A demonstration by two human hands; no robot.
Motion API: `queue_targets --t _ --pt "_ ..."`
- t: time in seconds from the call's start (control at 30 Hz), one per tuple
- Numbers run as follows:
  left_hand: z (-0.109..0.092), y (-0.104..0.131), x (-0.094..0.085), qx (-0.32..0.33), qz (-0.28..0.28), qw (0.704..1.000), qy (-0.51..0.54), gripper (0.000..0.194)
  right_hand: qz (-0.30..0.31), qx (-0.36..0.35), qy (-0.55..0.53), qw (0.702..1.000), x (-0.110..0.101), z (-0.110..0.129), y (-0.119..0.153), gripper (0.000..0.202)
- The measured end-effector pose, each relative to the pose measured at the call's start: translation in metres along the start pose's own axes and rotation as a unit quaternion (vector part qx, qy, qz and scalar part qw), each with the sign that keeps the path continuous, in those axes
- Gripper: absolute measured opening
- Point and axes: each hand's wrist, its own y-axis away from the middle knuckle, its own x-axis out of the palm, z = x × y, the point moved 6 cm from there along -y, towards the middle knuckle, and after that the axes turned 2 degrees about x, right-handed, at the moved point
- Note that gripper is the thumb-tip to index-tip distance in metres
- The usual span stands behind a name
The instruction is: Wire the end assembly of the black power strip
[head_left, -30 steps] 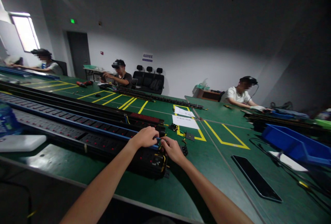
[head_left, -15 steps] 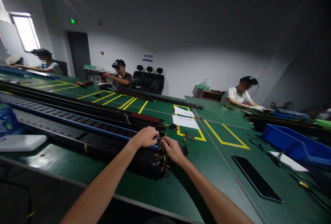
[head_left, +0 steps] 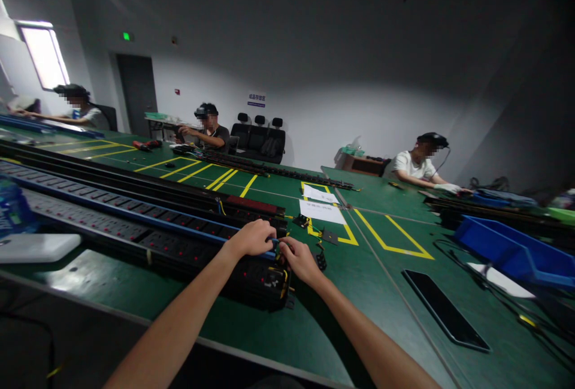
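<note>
Blue-edged and black, a long socket strip (head_left: 135, 208) lies on the green counter (head_left: 350, 311), its right-hand end at the two grips. Its long axis runs from well off to the left of the grips down to them, slanting toward the wearer, so this end points right and slightly nearer.

The left grip (head_left: 254, 238) is curled over the strip's end, fingers bent and almost closed; whether it clasps the blue edge I cannot tell. The right grip (head_left: 300, 260) sits just beside it, thumb and fingertips drawn close together at the same end; anything between them is too small to make out.

Just below the left grip, a black strip with red dots (head_left: 258, 278) lies alongside. Small dark parts (head_left: 320, 261) are just right of the right grip, with paper sheets (head_left: 322, 211) beyond and a phone (head_left: 444, 310) farther right.

Against the earlier frame, hardly anything differs: both grips and the strip keep their places.
</note>
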Motion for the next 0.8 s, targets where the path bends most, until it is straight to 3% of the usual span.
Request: queue_targets --t 0.8 --pt "0.0001 0.0000 0.0005 0.002 -0.002 1.000 -0.002 0.022 0.002 0.000 -0.002 1.000 0.0001 0.0007 0.0006 0.034"
